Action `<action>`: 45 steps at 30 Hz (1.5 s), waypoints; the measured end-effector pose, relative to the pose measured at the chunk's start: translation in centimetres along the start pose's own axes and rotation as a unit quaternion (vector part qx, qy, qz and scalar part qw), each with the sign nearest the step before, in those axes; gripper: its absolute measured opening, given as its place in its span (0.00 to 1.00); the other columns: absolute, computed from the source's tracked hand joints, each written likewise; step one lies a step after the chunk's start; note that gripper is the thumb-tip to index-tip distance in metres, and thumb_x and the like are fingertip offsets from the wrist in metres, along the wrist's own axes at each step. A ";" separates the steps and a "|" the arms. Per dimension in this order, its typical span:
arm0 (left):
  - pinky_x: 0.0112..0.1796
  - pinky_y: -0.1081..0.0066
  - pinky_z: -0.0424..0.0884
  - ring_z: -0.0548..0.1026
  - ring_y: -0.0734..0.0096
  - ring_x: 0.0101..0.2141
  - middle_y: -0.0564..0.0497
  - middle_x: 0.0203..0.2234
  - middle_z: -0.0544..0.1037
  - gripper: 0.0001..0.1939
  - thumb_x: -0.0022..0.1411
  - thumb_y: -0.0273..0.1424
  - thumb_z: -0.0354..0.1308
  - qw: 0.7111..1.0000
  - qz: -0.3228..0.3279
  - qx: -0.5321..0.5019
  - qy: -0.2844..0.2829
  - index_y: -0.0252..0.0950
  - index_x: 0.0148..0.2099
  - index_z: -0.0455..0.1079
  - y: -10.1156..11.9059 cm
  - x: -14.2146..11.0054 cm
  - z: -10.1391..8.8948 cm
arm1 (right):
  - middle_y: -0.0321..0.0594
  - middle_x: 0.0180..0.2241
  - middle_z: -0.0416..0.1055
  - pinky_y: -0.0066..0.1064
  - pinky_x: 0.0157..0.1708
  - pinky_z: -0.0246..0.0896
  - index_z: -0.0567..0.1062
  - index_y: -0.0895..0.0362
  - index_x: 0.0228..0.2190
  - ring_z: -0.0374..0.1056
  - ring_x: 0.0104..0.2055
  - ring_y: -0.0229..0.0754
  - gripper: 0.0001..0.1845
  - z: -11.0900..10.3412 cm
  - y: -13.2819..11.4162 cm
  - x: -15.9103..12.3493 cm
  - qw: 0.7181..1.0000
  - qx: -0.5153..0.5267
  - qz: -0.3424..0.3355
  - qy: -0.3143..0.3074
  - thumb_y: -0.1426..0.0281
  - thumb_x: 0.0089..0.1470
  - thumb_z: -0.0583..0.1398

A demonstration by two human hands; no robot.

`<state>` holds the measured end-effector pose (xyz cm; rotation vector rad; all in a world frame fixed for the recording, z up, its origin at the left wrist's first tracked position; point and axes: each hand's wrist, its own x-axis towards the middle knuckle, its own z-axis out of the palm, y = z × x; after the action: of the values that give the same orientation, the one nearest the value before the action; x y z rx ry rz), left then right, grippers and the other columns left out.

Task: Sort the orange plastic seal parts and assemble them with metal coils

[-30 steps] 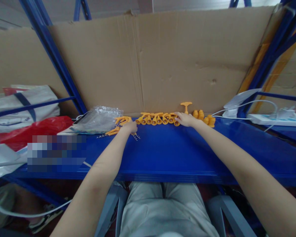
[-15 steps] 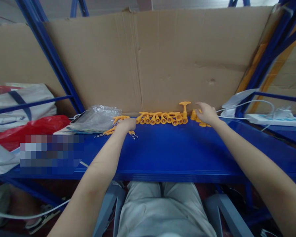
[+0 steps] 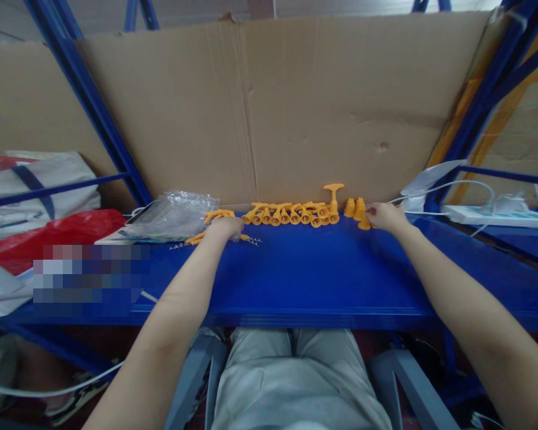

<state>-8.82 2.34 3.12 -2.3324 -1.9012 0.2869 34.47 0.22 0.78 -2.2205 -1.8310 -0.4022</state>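
Observation:
My left hand (image 3: 229,228) is closed over the pile of orange corkscrew handles (image 3: 219,214) with metal spirals; spirals stick out beyond its fingers. A row of orange corkscrews (image 3: 291,216) lies along the back of the shelf, bell ends towards me. At the row's right end one corkscrew (image 3: 334,200) stands upright, handle on top. Farther right are several orange bell-shaped bases (image 3: 359,209). My right hand (image 3: 385,217) has its fingers closed at the rightmost of these, its grip partly hidden.
The blue shelf (image 3: 314,275) is backed by a cardboard sheet (image 3: 314,113). Clear plastic bags (image 3: 174,215) and a red bag (image 3: 72,230) lie on the left. A white power strip (image 3: 497,216) with cables sits on the right. Blue posts (image 3: 103,113) frame both sides.
My right hand has let go of the upright corkscrew at the row's end and moved right, closing at the bell-shaped bases. My left hand stays at the handles, the spirals under it shifting slightly.

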 end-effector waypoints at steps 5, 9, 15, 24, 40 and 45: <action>0.43 0.65 0.74 0.79 0.53 0.45 0.42 0.45 0.82 0.20 0.50 0.24 0.60 0.999 -0.009 0.034 -0.024 0.39 0.47 0.78 2.3 -1.1 -1.1 | 0.49 0.42 0.80 0.53 0.51 0.58 0.80 0.55 0.43 0.73 0.48 0.57 0.19 0.0 -0.5 -0.4 0.999 -0.026 -0.038 0.013 0.68 0.54 0.54; 0.42 0.65 0.73 0.79 0.54 0.44 0.42 0.42 0.82 0.13 0.55 0.27 0.58 0.999 0.037 0.007 0.003 0.37 0.43 0.78 3.6 -1.5 -1.1 | 0.51 0.44 0.79 0.51 0.51 0.59 0.79 0.56 0.44 0.73 0.49 0.58 0.18 0.0 -1.3 -0.7 0.999 -0.014 -0.042 0.009 0.66 0.55 0.55; 0.44 0.67 0.72 0.77 0.56 0.47 0.43 0.46 0.80 0.15 0.63 0.37 0.54 0.990 0.101 -0.018 0.099 0.38 0.47 0.75 4.9 -0.9 -0.5 | 0.51 0.43 0.78 0.40 0.43 0.65 0.76 0.58 0.46 0.74 0.46 0.55 0.21 1.5 -3.3 -0.7 0.994 0.100 -0.026 -0.032 0.60 0.54 0.59; 0.47 0.60 0.72 0.77 0.51 0.50 0.41 0.48 0.79 0.19 0.69 0.39 0.49 0.976 0.059 -0.071 0.198 0.37 0.55 0.70 7.1 -2.3 -0.8 | 0.56 0.45 0.76 0.46 0.46 0.65 0.75 0.60 0.44 0.72 0.50 0.61 0.17 1.7 -5.8 -2.2 0.991 0.074 -0.085 -0.067 0.61 0.59 0.57; 0.44 0.66 0.72 0.77 0.56 0.49 0.45 0.46 0.80 0.16 0.68 0.39 0.50 0.966 0.087 -0.076 0.232 0.39 0.51 0.72 8.4 -3.2 -1.1 | 0.53 0.46 0.77 0.42 0.44 0.64 0.75 0.58 0.46 0.72 0.48 0.55 0.16 0.0 -9.2 -4.4 0.952 0.095 -0.281 0.072 0.63 0.59 0.59; 0.44 0.67 0.72 0.77 0.56 0.49 0.46 0.46 0.81 0.15 0.68 0.39 0.51 0.964 0.088 -0.081 0.236 0.39 0.50 0.72 8.3 -3.0 -1.0 | 0.51 0.46 0.76 0.42 0.42 0.65 0.76 0.57 0.49 0.72 0.46 0.53 0.19 0.3 -9.1 -4.3 0.939 0.122 -0.306 0.103 0.63 0.60 0.58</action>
<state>-1.27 -2.30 2.56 -2.3915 -1.5391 -0.3928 24.77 -1.88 -0.97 -1.3574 -2.2731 -0.4589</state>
